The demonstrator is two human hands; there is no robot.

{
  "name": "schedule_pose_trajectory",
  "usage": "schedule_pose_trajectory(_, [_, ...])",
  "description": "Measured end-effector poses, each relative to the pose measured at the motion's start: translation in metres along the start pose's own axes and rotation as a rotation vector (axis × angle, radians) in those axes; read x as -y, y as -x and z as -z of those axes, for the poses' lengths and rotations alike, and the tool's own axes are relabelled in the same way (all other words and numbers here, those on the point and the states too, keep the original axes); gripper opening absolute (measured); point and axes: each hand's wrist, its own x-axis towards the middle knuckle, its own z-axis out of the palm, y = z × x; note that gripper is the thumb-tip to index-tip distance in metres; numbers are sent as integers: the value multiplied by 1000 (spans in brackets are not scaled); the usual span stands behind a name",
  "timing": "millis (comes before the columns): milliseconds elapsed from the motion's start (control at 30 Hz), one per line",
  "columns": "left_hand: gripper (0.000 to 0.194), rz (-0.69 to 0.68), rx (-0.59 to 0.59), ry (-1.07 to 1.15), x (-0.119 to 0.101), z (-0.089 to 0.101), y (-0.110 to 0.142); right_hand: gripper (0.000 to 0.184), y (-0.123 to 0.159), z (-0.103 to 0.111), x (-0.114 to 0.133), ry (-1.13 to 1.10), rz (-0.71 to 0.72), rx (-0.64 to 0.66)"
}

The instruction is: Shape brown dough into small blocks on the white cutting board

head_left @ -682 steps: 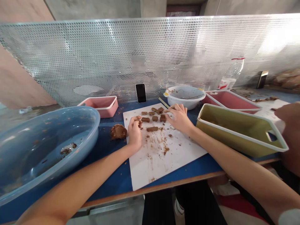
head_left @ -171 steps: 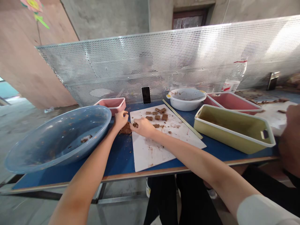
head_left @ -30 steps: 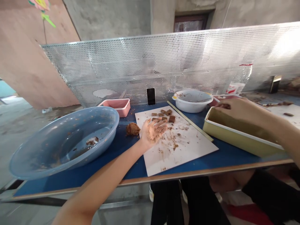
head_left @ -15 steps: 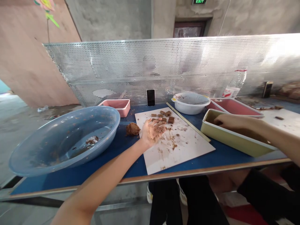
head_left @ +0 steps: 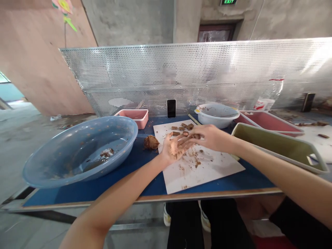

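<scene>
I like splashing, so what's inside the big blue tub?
Inside the blue tub, a shiny brown lump lies in what looks like shallow liquid. Its own side hides the closest part.

Several small brown blocks lie loosely grouped near the far edge of the white board; one rough, rounded brown lump sits at its left edge.

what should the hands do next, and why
Perhaps bring the right hand over the palm of the left hand: that palm is open, turned up and smeared, and the two hands are touching or nearly so. I cannot tell whether the right hand holds anything.
</scene>
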Motion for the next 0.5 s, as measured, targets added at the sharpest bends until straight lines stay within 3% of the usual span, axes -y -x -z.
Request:
schedule_pose_trajectory(133, [31, 22, -112, 120, -7, 8, 3, 22, -30, -50, 31, 48, 149, 25])
schedule_pose_trajectory(233, [40, -50, -161, 192, -17, 9, 7, 29, -45, -74, 34, 71, 210, -8])
schedule_pose_trajectory(367, [56, -148, -80, 168, -25, 3, 7, 34, -45, -90, 27, 88, 297, -136])
schedule_pose_trajectory(500, [54, -220, -135, 113, -24, 10, 1, 43, -31, -91, 24, 53, 259, -229])
